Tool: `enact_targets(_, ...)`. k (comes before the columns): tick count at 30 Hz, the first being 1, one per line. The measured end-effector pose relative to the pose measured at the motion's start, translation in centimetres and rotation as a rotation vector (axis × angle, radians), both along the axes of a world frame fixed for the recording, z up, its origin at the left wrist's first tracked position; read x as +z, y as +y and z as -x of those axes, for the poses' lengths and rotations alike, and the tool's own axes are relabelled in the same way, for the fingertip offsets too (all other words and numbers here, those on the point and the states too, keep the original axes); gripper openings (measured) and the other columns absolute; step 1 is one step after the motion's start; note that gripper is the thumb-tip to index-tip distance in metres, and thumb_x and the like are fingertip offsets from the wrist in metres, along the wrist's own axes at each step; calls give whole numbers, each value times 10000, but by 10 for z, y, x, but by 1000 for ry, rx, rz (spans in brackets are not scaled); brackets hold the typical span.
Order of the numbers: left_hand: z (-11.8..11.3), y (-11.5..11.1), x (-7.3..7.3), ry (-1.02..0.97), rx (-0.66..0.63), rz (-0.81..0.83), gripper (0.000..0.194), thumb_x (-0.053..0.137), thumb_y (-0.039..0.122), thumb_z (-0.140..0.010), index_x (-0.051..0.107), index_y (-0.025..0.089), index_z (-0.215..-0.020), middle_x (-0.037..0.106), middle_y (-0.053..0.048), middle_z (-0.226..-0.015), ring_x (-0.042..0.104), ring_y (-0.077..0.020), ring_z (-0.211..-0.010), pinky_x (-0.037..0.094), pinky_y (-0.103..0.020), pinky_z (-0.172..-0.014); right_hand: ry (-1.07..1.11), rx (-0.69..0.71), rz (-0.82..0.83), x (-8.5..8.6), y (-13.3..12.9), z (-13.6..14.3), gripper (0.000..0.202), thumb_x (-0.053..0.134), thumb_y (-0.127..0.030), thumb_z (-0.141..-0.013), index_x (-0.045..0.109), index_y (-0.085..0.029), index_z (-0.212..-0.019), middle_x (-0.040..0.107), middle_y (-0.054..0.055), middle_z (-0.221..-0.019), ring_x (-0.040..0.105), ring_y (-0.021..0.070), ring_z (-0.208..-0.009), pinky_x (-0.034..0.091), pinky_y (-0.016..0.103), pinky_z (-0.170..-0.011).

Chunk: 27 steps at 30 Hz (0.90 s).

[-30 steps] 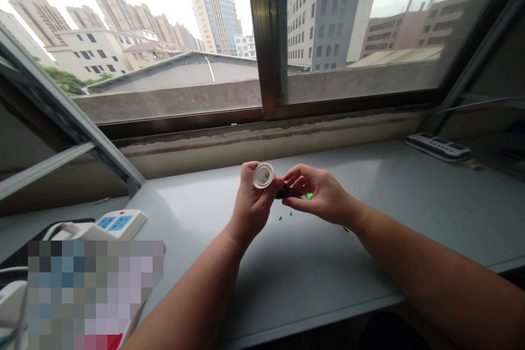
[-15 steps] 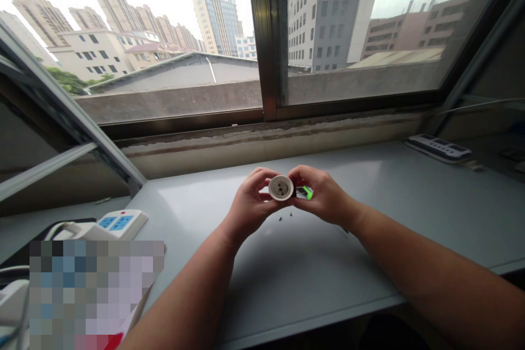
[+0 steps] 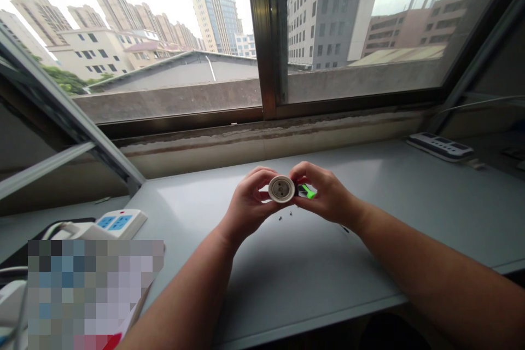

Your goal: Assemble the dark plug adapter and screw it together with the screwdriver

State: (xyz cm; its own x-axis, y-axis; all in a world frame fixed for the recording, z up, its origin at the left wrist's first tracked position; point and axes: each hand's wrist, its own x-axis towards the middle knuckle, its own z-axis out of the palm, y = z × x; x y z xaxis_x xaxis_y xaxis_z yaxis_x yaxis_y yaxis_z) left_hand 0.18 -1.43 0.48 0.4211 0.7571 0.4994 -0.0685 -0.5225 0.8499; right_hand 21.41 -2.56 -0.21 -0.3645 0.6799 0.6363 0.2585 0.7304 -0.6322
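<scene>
My left hand (image 3: 249,200) is closed around a round white socket (image 3: 281,190), its thumb below and fingers above. The socket's open end faces me, with a recessed face and small dark holes. My right hand (image 3: 322,190) is closed at the socket's right side, thumb and fingertips curled around a small bright green and dark piece (image 3: 307,192); its full shape is hidden by the fingers. On the table below the socket lie small dark screws (image 3: 280,218). A thin dark piece (image 3: 345,228) lies under my right wrist, partly hidden.
Before me is a grey table (image 3: 287,284) below a window. At left stand a white power strip (image 3: 123,222) with blue outlets, cables and a blurred-out patch (image 3: 90,290). Another power strip (image 3: 441,147) lies at the far right. A metal frame (image 3: 82,120) slants along the left.
My right hand has shifted slightly right and up with the green piece. The dark spot at the middle of the socket's face now looks lighter. My left hand has hardly moved.
</scene>
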Motion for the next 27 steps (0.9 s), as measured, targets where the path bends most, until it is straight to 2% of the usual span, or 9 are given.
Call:
enact_targets(4,0,1,-2,-2,10,-16,361,930,162,-676,721,196,-968,605,-49,-1060,642,-169,-925,610,-270,-766,21,35,-34,-3,2,0,294,754,-168,-832,575,-230,-1057,647,28,-996,628,174,-897,569,352,-853)
enact_targets(6,0,1,-2,1,20,-22,342,929,163,-676,731,195,-953,610,-53,-1058,647,-172,-920,617,-270,-747,58,83,7,-3,2,-1,333,743,-145,-833,575,-237,-1106,636,31,-1034,635,172,-927,568,349,-874)
enact_targets(10,1,0,-1,14,70,-25,312,929,202,-684,745,184,-935,628,-70,-1054,667,-194,-923,641,-289,-708,190,297,275,-1,-1,-2,493,706,-155,-875,519,-298,-1309,570,38,-1183,665,154,-946,584,310,-810)
enact_targets(12,1,-1,-1,37,96,-34,312,933,226,-679,751,176,-927,634,-76,-1052,679,-203,-917,653,-300,-690,219,361,398,-1,-3,0,481,727,-210,-891,525,-305,-1317,563,31,-1168,671,136,-876,582,286,-737)
enact_targets(14,0,-2,0,73,124,-57,311,940,246,-668,753,169,-904,640,-75,-1034,682,-199,-892,658,-300,-670,246,351,450,-2,-5,4,435,774,-251,-876,552,-281,-1249,596,15,-1072,675,137,-838,585,284,-714)
enact_targets(17,-1,-5,2,109,167,-101,302,941,268,-665,749,167,-876,648,-68,-1010,675,-184,-858,658,-291,-658,306,302,423,-5,-6,10,413,827,-248,-837,562,-259,-1153,636,-6,-959,679,148,-836,597,290,-721)
enact_targets(22,-2,-9,4,138,194,-151,305,933,269,-678,760,178,-912,660,-69,-1018,679,-182,-860,667,-296,-671,316,300,346,-8,-4,11,430,844,-207,-815,605,-255,-1169,671,6,-1005,693,144,-850,616,294,-745)
enact_targets(27,0,-10,6,129,175,-185,339,894,218,-722,750,198,-1028,657,-70,-1066,689,-190,-920,680,-299,-694,378,371,271,-8,-1,9,457,814,-152,-836,635,-274,-1238,681,16,-1063,693,135,-899,603,262,-752)
